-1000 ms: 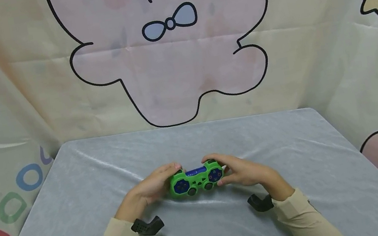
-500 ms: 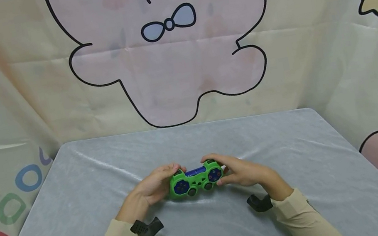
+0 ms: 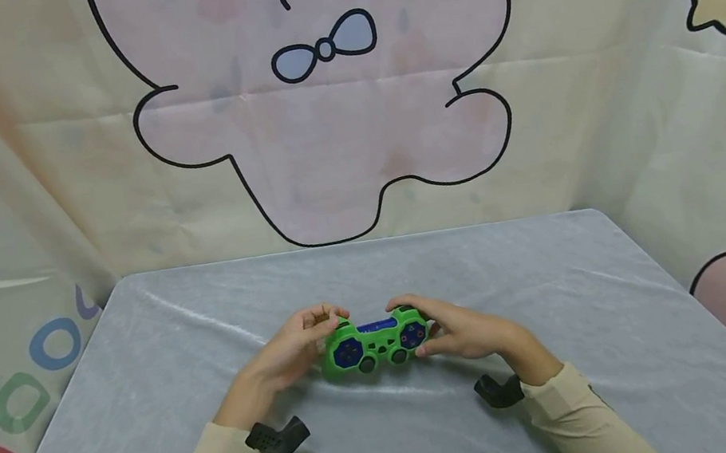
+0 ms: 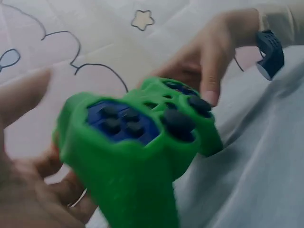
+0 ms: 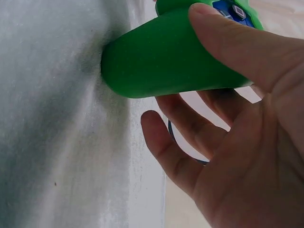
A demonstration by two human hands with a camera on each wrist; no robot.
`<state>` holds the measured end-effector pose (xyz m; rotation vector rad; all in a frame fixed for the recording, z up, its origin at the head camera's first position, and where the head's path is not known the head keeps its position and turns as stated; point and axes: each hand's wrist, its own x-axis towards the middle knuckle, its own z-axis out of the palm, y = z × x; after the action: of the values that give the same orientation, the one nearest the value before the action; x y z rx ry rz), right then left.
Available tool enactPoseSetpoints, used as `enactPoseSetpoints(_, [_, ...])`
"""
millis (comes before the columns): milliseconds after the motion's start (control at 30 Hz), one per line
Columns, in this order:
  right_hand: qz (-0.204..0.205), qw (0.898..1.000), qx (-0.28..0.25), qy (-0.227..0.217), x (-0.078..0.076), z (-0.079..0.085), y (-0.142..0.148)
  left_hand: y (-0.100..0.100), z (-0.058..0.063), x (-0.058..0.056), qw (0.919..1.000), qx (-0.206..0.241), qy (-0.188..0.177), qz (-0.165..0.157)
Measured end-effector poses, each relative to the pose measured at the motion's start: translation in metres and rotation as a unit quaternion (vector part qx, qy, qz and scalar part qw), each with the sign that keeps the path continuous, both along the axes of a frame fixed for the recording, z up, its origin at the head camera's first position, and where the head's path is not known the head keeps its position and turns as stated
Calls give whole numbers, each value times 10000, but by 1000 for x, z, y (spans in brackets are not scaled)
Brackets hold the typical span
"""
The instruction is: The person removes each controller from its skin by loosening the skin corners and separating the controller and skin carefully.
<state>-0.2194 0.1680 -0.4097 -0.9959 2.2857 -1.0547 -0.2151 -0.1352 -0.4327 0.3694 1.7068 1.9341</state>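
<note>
A green game controller (image 3: 380,343) with blue button panels and dark thumbsticks is held low over the cloth, buttons toward me. My right hand (image 3: 466,326) grips its right end. In the right wrist view the thumb (image 5: 223,35) lies across the green handle, with fingers behind it and the little finger held away. My left hand (image 3: 296,345) is at the upper left shoulder of the controller. The left wrist view shows its thumb (image 4: 28,97) raised apart from the controller and the other fingers (image 4: 50,164) loosely bent at the controller's side.
A table with a pale grey-blue cloth (image 3: 203,311) lies beneath both hands. Behind it hangs a printed curtain (image 3: 331,127) with a cartoon figure. Dark curved wrist pieces (image 3: 278,438) jut inward from both sleeves.
My left hand has shifted slightly up and left, and its fingers have moved at the controller's shoulder. More of the controller's left side shows. The right hand stays in place.
</note>
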Motion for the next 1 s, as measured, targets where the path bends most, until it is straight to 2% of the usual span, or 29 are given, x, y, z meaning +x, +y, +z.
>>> enactPoseSetpoints(67, [11,10000,-23,-25,0,-1,0,-3,1,0,9990,-257,363,-35])
enactPoseSetpoints(267, [-17,9997,-134,-188,-2,-3,0,-7,3,1,9914,-799,1038,30])
enactPoseSetpoints(500, [-146,9993,-141,-310,-3,-4,0,-4,2,3,9849,-801,1464,467])
enactPoseSetpoints(633, [-180,9992,-165,-330,-4,-5,1,-1,4,4,9700,-1111,1983,861])
enactPoseSetpoints(733, [-206,9992,-160,-303,-4,-5,1,-2,5,4,9526,-1456,2472,1012])
enactPoseSetpoints(767, [-198,9992,-169,-294,-4,-5,2,-3,5,4,9489,-1520,2589,968])
enactPoseSetpoints(867, [-160,9992,-195,-298,-4,-5,1,-8,6,3,9446,-1696,2716,727])
enactPoseSetpoints(1000, [-247,9991,-155,-296,-3,-5,2,-17,10,3,9453,-1940,2621,111])
